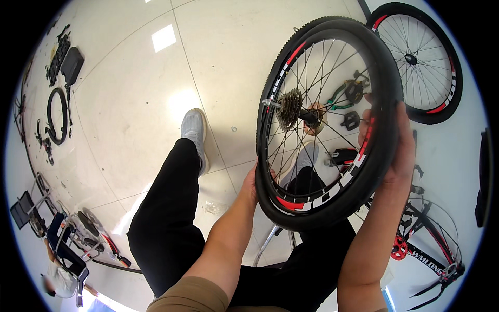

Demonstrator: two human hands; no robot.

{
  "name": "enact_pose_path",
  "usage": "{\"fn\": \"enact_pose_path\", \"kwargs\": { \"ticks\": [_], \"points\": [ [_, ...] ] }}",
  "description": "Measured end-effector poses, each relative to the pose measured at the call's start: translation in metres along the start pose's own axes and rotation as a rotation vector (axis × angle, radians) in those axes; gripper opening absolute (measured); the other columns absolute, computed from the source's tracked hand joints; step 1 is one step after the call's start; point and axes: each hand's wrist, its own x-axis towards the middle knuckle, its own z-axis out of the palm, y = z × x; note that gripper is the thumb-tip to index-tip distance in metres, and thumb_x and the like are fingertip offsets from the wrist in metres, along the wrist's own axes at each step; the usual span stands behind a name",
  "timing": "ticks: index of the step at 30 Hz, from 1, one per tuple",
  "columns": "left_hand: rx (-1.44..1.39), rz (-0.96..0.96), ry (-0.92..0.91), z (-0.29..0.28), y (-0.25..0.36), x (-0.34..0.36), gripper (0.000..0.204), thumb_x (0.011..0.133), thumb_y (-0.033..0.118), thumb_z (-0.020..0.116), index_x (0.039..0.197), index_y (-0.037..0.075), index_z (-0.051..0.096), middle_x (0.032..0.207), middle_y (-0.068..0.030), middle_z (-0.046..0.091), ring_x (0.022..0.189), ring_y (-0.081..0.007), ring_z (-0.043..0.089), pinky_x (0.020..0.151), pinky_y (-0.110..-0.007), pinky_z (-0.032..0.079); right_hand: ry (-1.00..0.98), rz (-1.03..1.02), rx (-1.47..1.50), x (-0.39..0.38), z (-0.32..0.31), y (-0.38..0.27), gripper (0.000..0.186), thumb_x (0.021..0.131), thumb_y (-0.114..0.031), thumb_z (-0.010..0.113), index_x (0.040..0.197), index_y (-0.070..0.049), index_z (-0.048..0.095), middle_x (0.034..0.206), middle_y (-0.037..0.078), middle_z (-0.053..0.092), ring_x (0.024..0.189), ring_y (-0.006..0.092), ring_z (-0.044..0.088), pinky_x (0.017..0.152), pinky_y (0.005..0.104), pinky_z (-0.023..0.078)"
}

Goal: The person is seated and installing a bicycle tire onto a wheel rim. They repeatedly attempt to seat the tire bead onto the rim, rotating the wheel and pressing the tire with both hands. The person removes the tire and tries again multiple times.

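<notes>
Between my two hands a bicycle wheel (389, 88) is held up, tilted, in front of my right leg. It has a black tyre with a knobbly tread, a black rim with red and white markings, and a cassette of sprockets (289, 110) facing left. My left hand (251, 183) grips the tyre and rim at the lower left, its fingertips just showing inside the rim. On the right side my right hand (403, 151) is wrapped round the tyre, fingers reaching in past the rim among the spokes.
Another wheel (457, 67) lies at the upper right, a black and red bicycle frame (423, 254) at the lower right. Behind the spokes are a green-handled tool (337, 104) and a pedal (351, 120). Bicycle parts, including a black saddle (73, 65), lie far left. A person (63, 281) is lower left.
</notes>
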Motion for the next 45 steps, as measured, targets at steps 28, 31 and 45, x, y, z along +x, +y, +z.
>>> {"fn": "enact_pose_path", "kwargs": {
  "ticks": [28, 31, 45],
  "points": [
    [-0.063, 0.015, -0.019, 0.007, -0.003, 0.001, 0.058, 0.098, 0.064, 0.054, 0.083, 0.008, 0.053, 0.076, -0.0074, 0.055, 0.065, -0.0214, 0.057, 0.062, -0.035, 0.053, 0.040, 0.004, 0.050, -0.004, 0.004, 0.002, 0.049, 0.102, -0.047, 0.061, 0.114, 0.001, 0.065, 0.092, 0.014, 0.072, 0.069, 0.0153, 0.070, 0.060, 0.0281, 0.059],
    [-0.028, -0.005, -0.004, 0.009, 0.000, 0.003, 0.056, 0.097, 0.063, 0.058, 0.081, 0.010, 0.052, 0.075, -0.0067, 0.055, 0.064, -0.0212, 0.058, 0.061, -0.035, 0.054, 0.081, -0.022, 0.004, -0.003, 0.009, 0.004, 0.061, 0.105, -0.047, 0.054, 0.134, 0.007, 0.052, 0.095, 0.017, 0.068, 0.068, 0.0182, 0.067, 0.058, 0.0275, 0.059],
    [0.218, 0.081, 0.221, 0.029, 0.007, 0.003, 0.053, 0.099, 0.060, 0.055, 0.105, 0.008, 0.063, 0.093, -0.0130, 0.065, 0.085, -0.0313, 0.065, 0.078, -0.052, 0.058, 0.096, 0.024, 0.040, -0.005, 0.003, 0.001, 0.038, 0.098, -0.032, 0.067, 0.109, 0.005, 0.067, 0.087, 0.014, 0.071, 0.068, 0.0172, 0.069, 0.059, 0.0288, 0.059]
  ]
}}
